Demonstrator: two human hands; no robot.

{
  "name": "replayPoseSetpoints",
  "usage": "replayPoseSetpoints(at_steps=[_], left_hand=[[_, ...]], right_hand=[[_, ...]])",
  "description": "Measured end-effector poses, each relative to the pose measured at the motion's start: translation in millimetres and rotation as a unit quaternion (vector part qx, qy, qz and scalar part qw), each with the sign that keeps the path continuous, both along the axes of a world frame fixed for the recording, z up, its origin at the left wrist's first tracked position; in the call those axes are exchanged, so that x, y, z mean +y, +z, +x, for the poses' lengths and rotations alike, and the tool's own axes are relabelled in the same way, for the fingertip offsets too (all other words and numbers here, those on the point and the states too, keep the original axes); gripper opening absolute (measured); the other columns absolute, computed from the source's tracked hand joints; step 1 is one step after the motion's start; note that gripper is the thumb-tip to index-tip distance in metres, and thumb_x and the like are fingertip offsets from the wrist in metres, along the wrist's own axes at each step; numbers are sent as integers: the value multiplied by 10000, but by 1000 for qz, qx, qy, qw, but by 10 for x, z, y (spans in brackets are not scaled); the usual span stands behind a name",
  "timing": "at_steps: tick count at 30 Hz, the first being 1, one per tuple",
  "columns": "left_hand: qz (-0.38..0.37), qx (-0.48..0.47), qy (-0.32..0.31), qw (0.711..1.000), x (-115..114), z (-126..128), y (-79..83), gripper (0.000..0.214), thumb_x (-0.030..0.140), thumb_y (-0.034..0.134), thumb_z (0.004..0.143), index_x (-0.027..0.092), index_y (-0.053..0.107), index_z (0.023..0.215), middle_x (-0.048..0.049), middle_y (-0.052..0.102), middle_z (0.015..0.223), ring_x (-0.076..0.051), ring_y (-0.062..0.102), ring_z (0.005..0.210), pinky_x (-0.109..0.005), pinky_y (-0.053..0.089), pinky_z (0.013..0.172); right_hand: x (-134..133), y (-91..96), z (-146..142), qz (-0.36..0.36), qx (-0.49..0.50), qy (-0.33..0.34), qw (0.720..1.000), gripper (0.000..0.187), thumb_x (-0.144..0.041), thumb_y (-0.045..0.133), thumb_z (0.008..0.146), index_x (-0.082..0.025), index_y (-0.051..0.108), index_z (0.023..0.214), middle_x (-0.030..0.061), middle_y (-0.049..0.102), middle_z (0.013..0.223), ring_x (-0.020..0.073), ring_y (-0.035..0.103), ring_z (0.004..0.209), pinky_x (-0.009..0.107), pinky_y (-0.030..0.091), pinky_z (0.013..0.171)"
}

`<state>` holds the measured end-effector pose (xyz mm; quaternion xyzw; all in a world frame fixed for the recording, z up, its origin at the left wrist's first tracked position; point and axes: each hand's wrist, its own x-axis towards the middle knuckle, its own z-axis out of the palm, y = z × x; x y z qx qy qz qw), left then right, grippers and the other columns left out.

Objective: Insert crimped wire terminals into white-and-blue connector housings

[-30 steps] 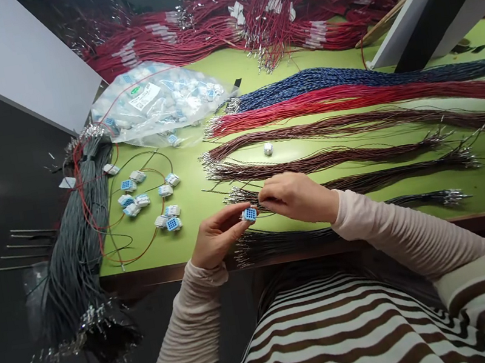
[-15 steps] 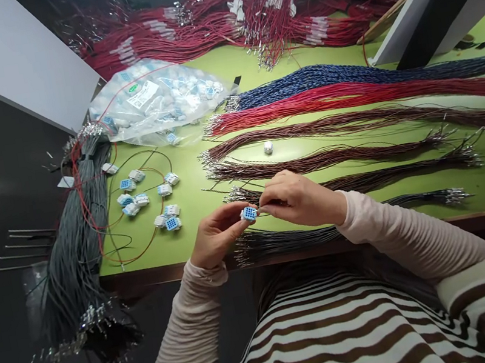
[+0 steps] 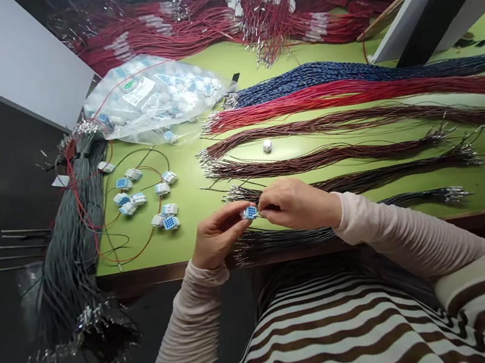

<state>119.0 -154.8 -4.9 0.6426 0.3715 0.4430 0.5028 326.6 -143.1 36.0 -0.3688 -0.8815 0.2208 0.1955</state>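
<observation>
My left hand (image 3: pixel 214 238) pinches a small blue-and-white connector housing (image 3: pixel 251 212) between thumb and fingers, its blue face with a grid of holes turned towards me. Close against the housing's right side is my right hand (image 3: pixel 299 204), its fingertips pressed together on something thin, likely a wire end, too small to make out. Beneath the hands lie a bundle of black wires (image 3: pixel 288 238) and a bundle of dark brown wires (image 3: pixel 362 180), both with metal terminals at their ends. A single white connector housing (image 3: pixel 267 145) sits beyond my right hand.
Several loose connector housings (image 3: pixel 170 222) lie on the green table (image 3: pixel 197 188) to the left. Behind them is a clear plastic bag (image 3: pixel 143 108) of housings. Grey wires (image 3: pixel 69 252) hang over the left edge. Red wires (image 3: pixel 348 91) and blue wires (image 3: pixel 322 75) stretch across the back.
My right hand has turned slightly and its fingertips stay beside the housing. The housing's face has tilted a little in my left hand. The whole view has shifted slightly.
</observation>
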Motion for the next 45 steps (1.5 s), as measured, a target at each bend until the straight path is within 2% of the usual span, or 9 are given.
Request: replayPoseSetpoints(at_steps=[6, 13, 18, 23, 29, 39, 45], left_hand=[[135, 25, 20, 990, -6, 13, -65, 369, 100, 707, 759, 243, 698, 1100, -58, 724, 1038, -180, 656, 987, -313, 549, 893], [221, 92, 26, 971, -2, 6, -120, 430, 91, 687, 774, 273, 664, 1163, -61, 699, 1110, -188, 663, 993, -328, 547, 911], [215, 75, 37, 973, 0, 25, -106, 443, 74, 695, 762, 272, 665, 1157, -48, 714, 1071, -171, 667, 969, -303, 557, 882], [191, 79, 41, 977, -4, 26, -91, 370, 114, 705, 764, 244, 693, 1110, -57, 723, 1050, -174, 674, 952, -297, 562, 873], [135, 42, 47, 989, -17, 21, -65, 337, 135, 705, 770, 225, 700, 1094, -71, 725, 1040, -182, 671, 960, -319, 567, 877], [157, 41, 45, 986, -21, 39, -52, 368, 104, 711, 757, 247, 699, 1096, -48, 729, 1030, -166, 681, 933, -276, 580, 832], [147, 43, 52, 987, -24, 20, -52, 334, 140, 707, 771, 226, 700, 1093, -70, 728, 1034, -180, 679, 947, -314, 576, 864]], right_hand=[[-22, -41, -32, -35, 16, -27, 999, 136, -169, 541, 851, -132, 667, 816, 44, 664, 754, 127, 529, 675, 251, 330, 647], [-12, -88, -19, -17, 15, -27, 999, 131, -180, 535, 866, -135, 643, 807, 42, 645, 747, 130, 518, 682, 254, 331, 653], [-30, -92, -66, 30, 2, -11, 1000, 153, -183, 512, 888, -127, 623, 799, 56, 637, 760, 135, 507, 696, 265, 339, 671], [-32, -118, -72, 76, -4, -5, 997, 213, -219, 491, 919, -128, 636, 792, 61, 643, 763, 140, 523, 696, 284, 354, 694], [-8, -159, 30, 38, 98, -6, 994, 109, -206, 550, 890, -145, 635, 858, 41, 668, 795, 127, 571, 721, 243, 411, 688], [-49, -190, -81, 85, 99, 1, 991, 121, -183, 516, 900, -139, 606, 832, 54, 636, 765, 144, 538, 717, 258, 412, 687], [-55, -205, -54, 60, 125, -10, 990, 104, -199, 539, 897, -137, 613, 860, 42, 639, 762, 124, 539, 685, 240, 416, 670]])
